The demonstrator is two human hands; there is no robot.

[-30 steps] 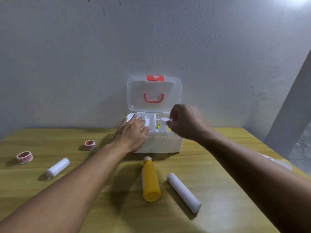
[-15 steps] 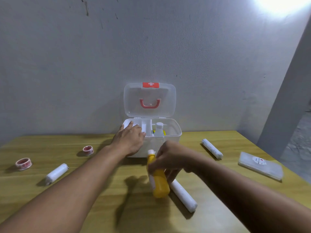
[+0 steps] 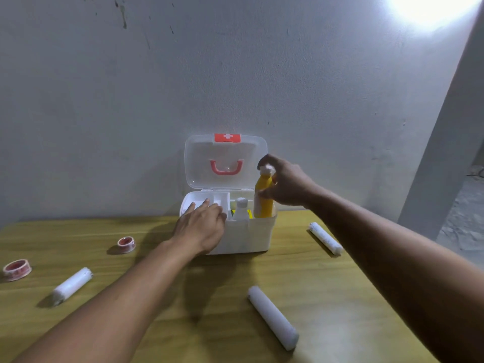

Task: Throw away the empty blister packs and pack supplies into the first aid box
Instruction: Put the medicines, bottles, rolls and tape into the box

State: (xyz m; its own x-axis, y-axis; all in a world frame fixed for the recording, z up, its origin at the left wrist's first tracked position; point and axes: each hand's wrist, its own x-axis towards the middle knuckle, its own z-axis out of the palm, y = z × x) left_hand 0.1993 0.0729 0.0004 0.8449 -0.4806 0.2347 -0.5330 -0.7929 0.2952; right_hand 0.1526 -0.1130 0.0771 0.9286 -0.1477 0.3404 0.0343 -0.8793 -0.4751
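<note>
Yellow bottle (image 3: 264, 199) has changed place: half a second ago it lay on the bench (image 3: 327, 292) in front of the box with the right hand just closing on it, and now it stands upright with its base lowered into the right end of the first aid box (image 3: 246, 234). That looks like one more supply nearly packed, though the bottle is not yet let go.

The right hand (image 3: 286, 184) is wrapped around the bottle, fingers curled behind its body and the thumb arched over the white cap, so the grip is closed on it. The left hand (image 3: 203, 226) has stayed where it was a second ago, spread flat with relaxed, open fingers over the left rim and inner tray of the box, holding nothing but steadying the box. Between the two hands, inside the box, stands a small white bottle (image 3: 241, 211), just beside the yellow one.

Still out on the bench are three white rolls: one (image 3: 272, 317) nearer the body than the right hand, one (image 3: 325, 238) under the right forearm, one (image 3: 72, 285) to the left of the left arm. Two tape rings lie farther left, the smaller (image 3: 126, 243) closer to the left hand, the larger (image 3: 17, 269) well apart. No blister packs show. My guess is that packing is around the middle.
</note>
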